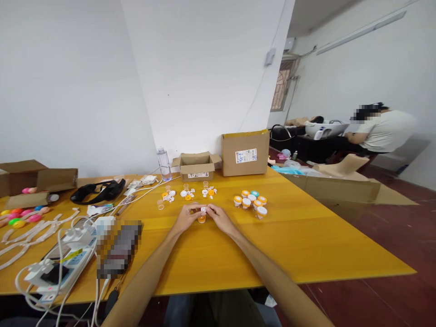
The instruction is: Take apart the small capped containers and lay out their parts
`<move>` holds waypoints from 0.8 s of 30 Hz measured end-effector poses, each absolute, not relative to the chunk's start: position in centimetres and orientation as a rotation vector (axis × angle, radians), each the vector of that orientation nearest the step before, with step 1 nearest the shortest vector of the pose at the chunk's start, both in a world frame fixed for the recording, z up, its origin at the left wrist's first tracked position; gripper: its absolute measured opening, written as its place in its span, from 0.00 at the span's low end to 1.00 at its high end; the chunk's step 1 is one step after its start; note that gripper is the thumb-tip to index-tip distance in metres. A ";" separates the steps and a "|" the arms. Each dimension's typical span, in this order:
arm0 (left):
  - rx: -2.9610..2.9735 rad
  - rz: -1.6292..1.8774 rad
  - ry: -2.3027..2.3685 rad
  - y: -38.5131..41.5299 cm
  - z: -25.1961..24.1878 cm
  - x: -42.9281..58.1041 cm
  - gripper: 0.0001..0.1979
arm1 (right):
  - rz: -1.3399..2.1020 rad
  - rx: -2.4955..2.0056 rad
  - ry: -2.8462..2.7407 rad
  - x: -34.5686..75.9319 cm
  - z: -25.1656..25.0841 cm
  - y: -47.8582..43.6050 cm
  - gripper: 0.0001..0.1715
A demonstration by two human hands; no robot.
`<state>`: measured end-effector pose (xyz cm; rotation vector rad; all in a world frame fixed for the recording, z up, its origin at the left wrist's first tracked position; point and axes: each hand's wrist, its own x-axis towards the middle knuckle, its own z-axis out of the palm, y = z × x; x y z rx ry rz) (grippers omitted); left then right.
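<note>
Near the middle of the table, my left hand point(186, 217) and my right hand point(218, 216) meet, their fingers closed around a small white piece with dark dots point(203, 209). Just beneath it is an orange ring-shaped lid or cap point(202, 219), close to my left fingers; whether they touch it I cannot tell. Beyond my hands lie small piles of loose white pieces point(211, 191), with white discs point(184, 193), orange rings point(188, 197) and small clear cups point(161, 205). To the right stand several clear jars with orange, white and teal lids point(246, 202).
An open cardboard box point(197, 171), a closed carton point(245, 165) and a clear bottle point(164, 164) line the wall. On the left are a power strip point(73, 263) with cables, a blurred phone-like object point(119, 250) and a black strap bag point(97, 190). A person point(388, 131) sits behind, right.
</note>
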<state>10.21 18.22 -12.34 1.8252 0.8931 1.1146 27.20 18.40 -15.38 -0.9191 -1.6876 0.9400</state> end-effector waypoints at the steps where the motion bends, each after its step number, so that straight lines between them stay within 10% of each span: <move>1: 1.814 1.114 0.886 18.2 -12.4 10.2 0.17 | 0.939 -0.924 -1.692 27.2 -15.5 18.5 0.25; 24: 1.993 1.144 0.967 18.7 -12.7 9.7 0.12 | 0.992 -0.899 -1.702 27.2 -15.4 18.4 0.27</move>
